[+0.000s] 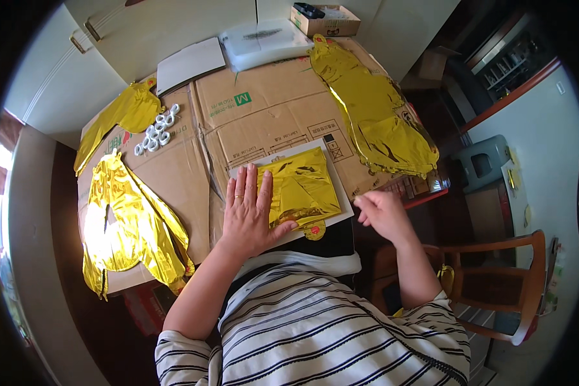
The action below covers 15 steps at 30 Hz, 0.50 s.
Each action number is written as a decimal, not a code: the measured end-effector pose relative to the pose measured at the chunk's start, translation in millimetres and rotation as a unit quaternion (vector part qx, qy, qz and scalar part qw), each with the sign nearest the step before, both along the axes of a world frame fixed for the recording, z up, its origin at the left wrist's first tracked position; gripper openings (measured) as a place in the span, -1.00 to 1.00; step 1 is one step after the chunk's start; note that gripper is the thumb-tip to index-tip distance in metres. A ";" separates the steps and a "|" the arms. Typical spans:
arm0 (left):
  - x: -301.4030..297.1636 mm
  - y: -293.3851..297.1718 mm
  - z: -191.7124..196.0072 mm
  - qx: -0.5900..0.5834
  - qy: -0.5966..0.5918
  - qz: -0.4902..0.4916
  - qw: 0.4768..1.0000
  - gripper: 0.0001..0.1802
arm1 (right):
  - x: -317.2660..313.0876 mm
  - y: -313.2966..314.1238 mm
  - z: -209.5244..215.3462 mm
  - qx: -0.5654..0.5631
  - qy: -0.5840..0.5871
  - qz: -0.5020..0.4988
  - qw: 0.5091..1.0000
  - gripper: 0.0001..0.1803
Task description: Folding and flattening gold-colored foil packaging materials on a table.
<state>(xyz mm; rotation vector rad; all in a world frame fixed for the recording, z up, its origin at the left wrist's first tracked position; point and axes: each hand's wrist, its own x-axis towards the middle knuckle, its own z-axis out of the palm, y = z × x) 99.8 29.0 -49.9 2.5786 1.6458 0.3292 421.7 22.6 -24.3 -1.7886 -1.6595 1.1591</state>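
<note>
Your left hand (248,212) lies spread flat on the folded gold foil balloon (300,188), atop a white card (341,193) on the surface | right hand (381,212) loosely curled, empty, beside it | step: flattening the fold; next likely needs steady pressure.

Flattened brown cardboard boxes (264,116) cover the worktop, printed with a small green square logo (242,99) and black handling symbols in boxes (331,143). At the far edge lies a flat, clear plastic package (264,40) with pale contents. Just right of it, an open, small brown cardboard box (326,20) holds a dark object. A red printed package (145,307) shows partly below the worktop's near left edge.
</note>
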 end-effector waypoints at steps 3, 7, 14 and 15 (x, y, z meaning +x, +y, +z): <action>0.0 0.0 -1.4 0.001 -0.003 0.001 1.000 0.22 | 0.3 19.2 30.3 0.086 -0.011 0.003 0.996 -0.75; -1.4 0.4 -1.4 -0.006 0.000 0.000 1.000 0.22 | -1.5 76.2 40.0 0.132 0.022 0.066 0.989 -0.81; -0.6 1.5 1.7 -0.020 0.004 0.002 1.000 0.22 | -20.9 153.6 23.3 0.173 -0.061 0.278 0.943 -0.79; -0.8 1.2 2.1 -0.021 0.003 0.003 1.000 0.23 | -23.9 156.9 23.8 0.161 -0.058 0.295 0.940 -0.78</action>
